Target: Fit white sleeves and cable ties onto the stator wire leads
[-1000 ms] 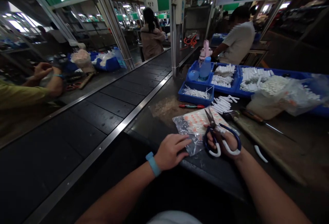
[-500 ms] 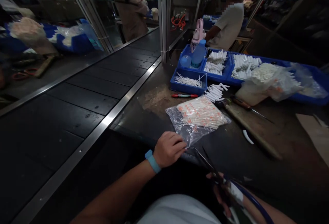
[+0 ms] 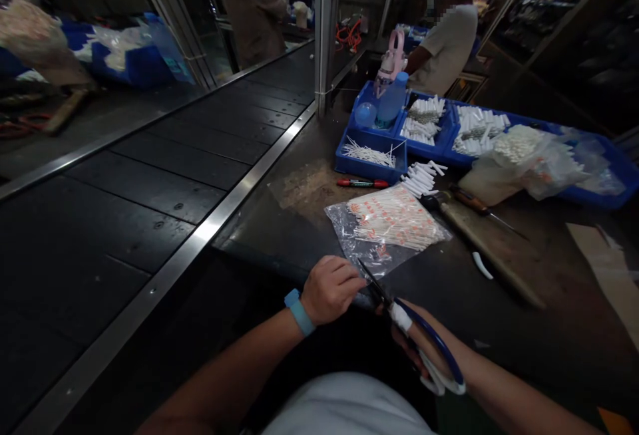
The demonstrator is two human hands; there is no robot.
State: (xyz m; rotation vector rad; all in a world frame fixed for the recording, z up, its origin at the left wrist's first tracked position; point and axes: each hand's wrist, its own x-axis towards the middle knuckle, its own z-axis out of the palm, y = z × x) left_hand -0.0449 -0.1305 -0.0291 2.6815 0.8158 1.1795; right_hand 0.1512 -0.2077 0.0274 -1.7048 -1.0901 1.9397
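A clear plastic bag (image 3: 394, 222) with orange print lies on the dark worktop, full of thin white sticks. My left hand (image 3: 333, 290), with a light blue band at the wrist, pinches the bag's near corner at the table edge. In my right hand (image 3: 407, 328) is a pair of scissors (image 3: 436, 342) with blue and white handles. Their blades reach up to the bag's near edge, just right of my left fingers. Whether the blades touch the plastic, I cannot tell.
Beyond the bag are a red marker (image 3: 362, 183), loose white tubes (image 3: 423, 177) and a blue tray (image 3: 370, 162) of white sticks. Blue bins (image 3: 439, 149) stand behind. A screwdriver (image 3: 486, 209) lies to the right; a conveyor (image 3: 164, 189) runs along the left. A co-worker (image 3: 452, 39) sits beyond.
My right hand has brought the scissors up and left, from below the table edge to the bag's near edge. My left hand still pinches the bag's corner. The view has shifted slightly.
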